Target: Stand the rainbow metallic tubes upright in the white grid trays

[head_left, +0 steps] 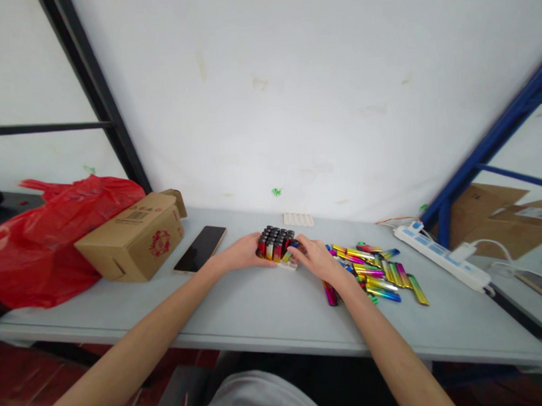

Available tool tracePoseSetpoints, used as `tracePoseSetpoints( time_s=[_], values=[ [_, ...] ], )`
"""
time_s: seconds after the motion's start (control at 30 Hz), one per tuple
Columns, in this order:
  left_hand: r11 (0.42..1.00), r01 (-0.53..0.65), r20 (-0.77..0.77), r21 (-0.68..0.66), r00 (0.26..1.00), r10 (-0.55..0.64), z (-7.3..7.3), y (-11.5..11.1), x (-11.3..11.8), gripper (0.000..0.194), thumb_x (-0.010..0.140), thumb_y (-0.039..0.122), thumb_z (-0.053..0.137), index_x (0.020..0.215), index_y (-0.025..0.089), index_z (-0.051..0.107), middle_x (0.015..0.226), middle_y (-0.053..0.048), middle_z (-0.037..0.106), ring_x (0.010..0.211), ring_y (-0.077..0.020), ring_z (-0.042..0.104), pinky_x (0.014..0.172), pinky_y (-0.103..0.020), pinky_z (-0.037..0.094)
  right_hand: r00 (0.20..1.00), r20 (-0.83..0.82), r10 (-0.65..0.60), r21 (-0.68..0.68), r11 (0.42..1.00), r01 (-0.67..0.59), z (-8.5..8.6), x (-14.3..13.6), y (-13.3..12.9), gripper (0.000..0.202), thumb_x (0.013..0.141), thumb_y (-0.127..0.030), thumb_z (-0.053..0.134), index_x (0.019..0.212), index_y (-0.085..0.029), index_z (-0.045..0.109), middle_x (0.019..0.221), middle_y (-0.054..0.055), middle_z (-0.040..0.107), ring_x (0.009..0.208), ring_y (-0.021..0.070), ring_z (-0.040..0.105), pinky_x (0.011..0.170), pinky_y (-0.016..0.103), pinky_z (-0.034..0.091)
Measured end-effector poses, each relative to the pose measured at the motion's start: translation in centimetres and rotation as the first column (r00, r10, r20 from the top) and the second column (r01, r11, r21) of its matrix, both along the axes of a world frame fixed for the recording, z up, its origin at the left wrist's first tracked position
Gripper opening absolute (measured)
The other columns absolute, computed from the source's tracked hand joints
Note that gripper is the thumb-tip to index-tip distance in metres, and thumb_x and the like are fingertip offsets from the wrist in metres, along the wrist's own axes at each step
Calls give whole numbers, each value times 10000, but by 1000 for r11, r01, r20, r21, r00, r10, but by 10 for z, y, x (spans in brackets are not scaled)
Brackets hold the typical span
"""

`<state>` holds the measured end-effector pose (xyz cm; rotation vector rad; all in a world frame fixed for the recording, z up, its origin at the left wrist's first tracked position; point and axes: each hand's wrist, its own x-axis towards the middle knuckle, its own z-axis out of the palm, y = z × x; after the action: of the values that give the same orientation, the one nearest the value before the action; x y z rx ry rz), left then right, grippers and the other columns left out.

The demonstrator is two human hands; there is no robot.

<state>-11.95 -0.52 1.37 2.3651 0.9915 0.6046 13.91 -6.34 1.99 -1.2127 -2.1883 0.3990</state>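
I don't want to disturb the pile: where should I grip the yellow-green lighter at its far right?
Probably pinch the lighter across its near half, right hand coming from above: it lies long, narrow and slanted, with that half jutting out from the pile.

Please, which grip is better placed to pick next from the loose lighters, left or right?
Probably the right grip: it is nearer the loose lighters, though its fingertips are at the upright lighters. The left grip holds that group's opposite side.
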Motion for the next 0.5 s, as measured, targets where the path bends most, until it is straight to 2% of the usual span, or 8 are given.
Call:
tracePoseSetpoints(
  time_s=[0.17,0.23,0.33,0.4,0.5],
  values=[
    [1000,15,5,-4,1000,-15,1,0,0,738,704,601,861,1299,212,665,1272,-86,750,1136,-318,713,1003,-390,559,991,130,0,118,993,-15,0,-1,4,202,1077,-394,546,1090,-204,612,1001,90,744,883,236,693,774,319,484],
    [1000,15,17,-10,1000,-15,0,0,0,735,697,608,863,1288,215,671,1262,-79,755,1122,-316,717,1003,-392,562,982,190,-9,111,994,-12,3,-2,2,203,1088,-376,528,1126,-196,616,1034,102,749,924,237,699,793,313,484],
    [1000,21,27,-4,999,-21,0,0,-1,697,700,607,859,1253,219,688,1252,-68,761,1105,-311,723,997,-383,566,955,282,-93,98,993,68,8,-8,-2,246,1087,-407,533,1157,-195,637,1000,101,766,876,236,711,743,299,460],
    [1000,24,20,-3,1000,-24,1,0,-1,665,706,605,857,1224,219,699,1235,-66,766,1097,-310,724,983,-373,571,930,337,-144,91,989,120,9,-11,-4,287,1063,-460,572,1068,-193,677,923,93,769,803,229,705,700,292,431],
    [1000,26,6,-6,1000,-26,2,0,0,620,712,605,856,1178,223,712,1196,-62,775,1079,-306,726,970,-362,574,928,345,-142,72,990,124,10,-7,-2,399,1020,-554,611,861,-196,685,795,65,742,709,198,667,666,282,399]
  ],
)
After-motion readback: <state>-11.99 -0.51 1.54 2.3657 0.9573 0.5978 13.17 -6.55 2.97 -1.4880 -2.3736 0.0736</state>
